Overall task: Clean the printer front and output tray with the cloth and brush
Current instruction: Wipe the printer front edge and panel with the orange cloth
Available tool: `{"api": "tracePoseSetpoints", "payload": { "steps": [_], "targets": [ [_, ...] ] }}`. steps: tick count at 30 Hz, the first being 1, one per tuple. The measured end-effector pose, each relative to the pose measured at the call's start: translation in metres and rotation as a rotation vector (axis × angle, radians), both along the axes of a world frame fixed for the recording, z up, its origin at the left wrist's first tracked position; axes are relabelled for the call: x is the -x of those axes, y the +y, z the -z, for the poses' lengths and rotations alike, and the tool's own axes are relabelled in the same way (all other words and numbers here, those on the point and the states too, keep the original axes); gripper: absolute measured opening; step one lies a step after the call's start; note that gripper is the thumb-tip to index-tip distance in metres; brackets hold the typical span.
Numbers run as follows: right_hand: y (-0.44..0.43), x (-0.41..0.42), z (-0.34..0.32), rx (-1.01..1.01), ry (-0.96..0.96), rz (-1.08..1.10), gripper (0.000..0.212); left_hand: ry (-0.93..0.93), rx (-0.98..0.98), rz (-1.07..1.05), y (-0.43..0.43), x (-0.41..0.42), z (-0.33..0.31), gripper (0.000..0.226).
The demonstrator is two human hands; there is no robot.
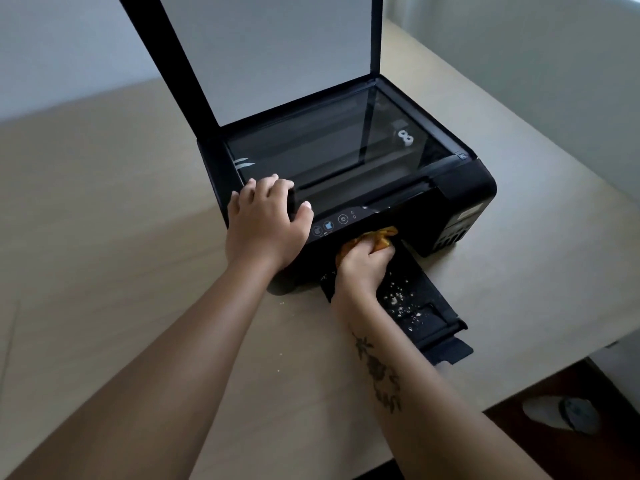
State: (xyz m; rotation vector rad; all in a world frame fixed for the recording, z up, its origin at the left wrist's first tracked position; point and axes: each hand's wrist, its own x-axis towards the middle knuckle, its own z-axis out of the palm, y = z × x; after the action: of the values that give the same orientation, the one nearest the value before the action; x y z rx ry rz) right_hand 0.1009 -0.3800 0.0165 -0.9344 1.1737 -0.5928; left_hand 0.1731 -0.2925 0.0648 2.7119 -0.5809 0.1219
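A black printer (464, 188) stands on a beige table (104, 216) with its scanner lid (277, 53) raised. My left hand (266, 223) rests flat on the printer's front left corner, fingers spread over the edge, holding nothing. My right hand (363, 268) is closed on a bunched orange cloth (382, 235), pressed against the printer front at the mouth of the output slot. The black output tray (429, 313) sticks out toward me and carries several pale crumbs (398, 299). No brush is in view.
The table's right edge runs diagonally past the tray's tip. Below it lies dark floor with a foot in a grey slipper (568, 414). A few crumbs (282, 303) lie on the table left of the tray. Walls close in behind and at right.
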Motion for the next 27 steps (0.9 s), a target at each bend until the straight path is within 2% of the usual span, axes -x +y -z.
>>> {"api": "tracePoseSetpoints", "payload": {
  "steps": [4,8,11,13,17,19,21,23,27],
  "targets": [
    [0.024,0.017,-0.003,-0.04,-0.014,-0.207,0.021,0.019,-0.007,0.005,0.002,0.002,-0.003,0.053],
    [0.013,0.041,-0.011,0.162,0.025,-0.36,0.022,0.044,0.0,0.059,0.006,0.005,-0.004,0.054],
    [-0.016,0.052,-0.028,0.494,-0.022,-0.348,0.04,0.061,-0.011,0.084,0.01,0.008,-0.006,0.053],
    [-0.049,0.049,-0.039,0.759,-0.029,-0.419,0.046,0.059,-0.012,0.085,0.011,0.009,-0.007,0.054],
    [-0.122,0.039,-0.051,1.388,0.275,-0.744,0.046,0.024,-0.043,0.085,0.011,0.006,-0.005,0.053],
    [-0.142,0.034,-0.053,1.618,0.358,-0.936,0.042,0.008,-0.045,0.081,0.011,0.006,-0.004,0.051],
    [-0.161,0.032,-0.057,1.71,0.379,-1.048,0.035,-0.004,-0.044,0.075,0.011,0.007,-0.004,0.052],
    [-0.188,0.032,-0.062,1.718,0.363,-1.026,0.028,-0.014,-0.045,0.07,0.009,0.008,-0.005,0.055],
    [-0.225,0.036,-0.063,1.539,0.372,-0.9,0.028,-0.062,-0.059,0.041,0.005,0.008,-0.005,0.054]
  ]
}}
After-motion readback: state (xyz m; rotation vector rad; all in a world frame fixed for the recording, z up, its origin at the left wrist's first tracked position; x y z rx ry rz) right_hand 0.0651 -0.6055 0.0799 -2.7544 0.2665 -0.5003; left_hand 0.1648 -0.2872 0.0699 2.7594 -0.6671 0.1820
